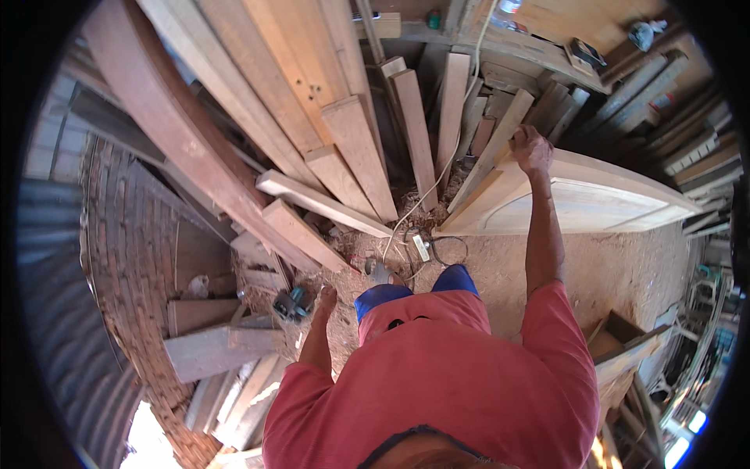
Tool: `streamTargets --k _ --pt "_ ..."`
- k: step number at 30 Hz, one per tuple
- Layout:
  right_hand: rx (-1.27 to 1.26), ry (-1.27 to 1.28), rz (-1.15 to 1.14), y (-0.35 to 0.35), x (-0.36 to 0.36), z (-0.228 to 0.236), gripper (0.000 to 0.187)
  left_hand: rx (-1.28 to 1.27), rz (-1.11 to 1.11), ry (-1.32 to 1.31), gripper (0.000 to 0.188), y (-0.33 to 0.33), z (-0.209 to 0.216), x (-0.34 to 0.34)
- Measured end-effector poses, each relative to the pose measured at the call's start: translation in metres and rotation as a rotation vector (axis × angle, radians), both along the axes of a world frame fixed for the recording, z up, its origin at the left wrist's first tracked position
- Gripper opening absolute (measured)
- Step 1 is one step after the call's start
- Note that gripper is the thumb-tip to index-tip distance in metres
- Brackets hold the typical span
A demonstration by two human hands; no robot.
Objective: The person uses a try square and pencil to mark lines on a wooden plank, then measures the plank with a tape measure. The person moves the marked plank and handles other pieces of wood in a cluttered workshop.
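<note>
My right hand [533, 150] is closed over the upper corner of a pale wooden door panel [598, 205], which stands on its long edge on the ground. A raised moulding curves across the panel's face. Low at my left side hangs my left hand [324, 300], seen edge-on and small, so its fingers do not show clearly. Just left of it is a teal and black power tool [291, 305], with a gap between the two. On the ground ahead of my feet lies a white power strip [421, 248] with dark cable looped around it.
Long boards [289, 70] and a curved reddish beam [168, 117] lean ahead and to the left. Shorter planks [414, 117] stand against a shelf [539, 51]. A pale cord [453, 148] drops to the floor. An open wooden box [617, 336] sits at right; stacked bricks [129, 227] rise at left.
</note>
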State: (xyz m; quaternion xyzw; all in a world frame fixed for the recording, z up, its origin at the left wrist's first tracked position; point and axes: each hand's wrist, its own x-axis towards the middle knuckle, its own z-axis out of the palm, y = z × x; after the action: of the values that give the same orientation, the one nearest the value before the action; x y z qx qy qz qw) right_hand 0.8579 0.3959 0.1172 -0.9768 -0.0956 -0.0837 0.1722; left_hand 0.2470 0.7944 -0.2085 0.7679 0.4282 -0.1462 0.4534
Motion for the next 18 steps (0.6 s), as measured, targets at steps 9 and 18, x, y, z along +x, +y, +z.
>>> streamTargets --k 9,18 --pt "-0.216 0.247 0.068 -0.01 0.033 0.019 0.03 -0.246 -0.293 0.076 0.056 -0.068 0.041 0.207" --pt "-0.179 0.447 0.256 0.002 0.041 0.044 0.041 -0.165 -0.058 0.049 0.051 -0.215 0.029 0.228"
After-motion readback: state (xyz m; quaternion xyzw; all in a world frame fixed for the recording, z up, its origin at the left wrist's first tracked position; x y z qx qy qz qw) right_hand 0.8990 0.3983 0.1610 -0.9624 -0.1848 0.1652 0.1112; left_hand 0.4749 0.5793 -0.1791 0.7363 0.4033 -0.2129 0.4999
